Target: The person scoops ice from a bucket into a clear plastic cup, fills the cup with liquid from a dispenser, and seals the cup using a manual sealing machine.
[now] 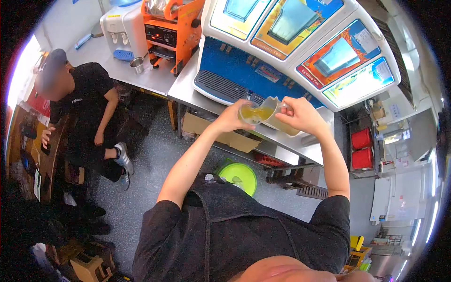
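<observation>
My left hand grips a clear cup that holds yellowish-green liquid. In my right hand is the handle of a clear measuring jug, tilted toward the cup, with the same coloured liquid at its lip. The jug's spout meets or overlaps the cup's rim. Below my right hand a pale container stands on the steel counter, partly hidden by the jug and hand. Behind both hands rises a drink dispenser with lit pictured panels and a grey drip tray.
An orange sealing machine, a white water dispenser and a metal cup stand on the left counter. A person in black sits at the left. A lime-green bin is on the floor below the counter, near a cardboard box.
</observation>
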### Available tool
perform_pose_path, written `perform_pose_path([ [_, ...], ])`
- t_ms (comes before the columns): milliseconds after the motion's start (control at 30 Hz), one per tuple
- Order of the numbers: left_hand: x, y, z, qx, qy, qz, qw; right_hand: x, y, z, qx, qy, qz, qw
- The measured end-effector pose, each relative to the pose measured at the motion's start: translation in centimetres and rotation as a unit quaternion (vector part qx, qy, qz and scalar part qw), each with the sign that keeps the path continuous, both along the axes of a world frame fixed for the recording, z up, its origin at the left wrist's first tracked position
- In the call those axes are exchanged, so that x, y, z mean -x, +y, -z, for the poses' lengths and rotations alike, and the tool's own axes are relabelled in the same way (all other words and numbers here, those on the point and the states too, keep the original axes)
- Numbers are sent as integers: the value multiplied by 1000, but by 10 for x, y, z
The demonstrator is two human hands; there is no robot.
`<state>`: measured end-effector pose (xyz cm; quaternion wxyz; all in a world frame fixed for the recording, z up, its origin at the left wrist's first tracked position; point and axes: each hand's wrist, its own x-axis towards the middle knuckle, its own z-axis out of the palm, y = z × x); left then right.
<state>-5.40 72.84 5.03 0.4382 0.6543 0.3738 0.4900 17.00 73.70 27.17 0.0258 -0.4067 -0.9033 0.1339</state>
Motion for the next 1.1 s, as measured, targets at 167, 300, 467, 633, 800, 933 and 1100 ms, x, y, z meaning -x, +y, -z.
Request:
perform_pose_path([
  [167, 2, 0, -10, 1, -2, -18, 1000, 6, 1, -6, -26, -33, 2, 999],
  [300, 5, 4, -11, 12, -42, -3, 999, 10, 6, -5, -62, -41, -30, 997],
  [467, 4, 8, -14, 24, -53, -7, 998, 12, 12, -4, -122, -74, -58, 988],
  [633, 5, 12, -16, 16, -44, -23, 999, 18, 16, -7, -106, -98, -49, 988],
  [800, 4, 18, -15, 8, -75, -22, 997, 23, 16, -6, -140, -92, -70, 983],
  [933, 4, 23, -16, 22, -72, -2, 997, 22, 17, -3, -146, -81, -88, 982],
  [1100, 3, 25, -20, 14, -40, -23, 999, 19, 14, 4, -171, -84, -91, 978],
])
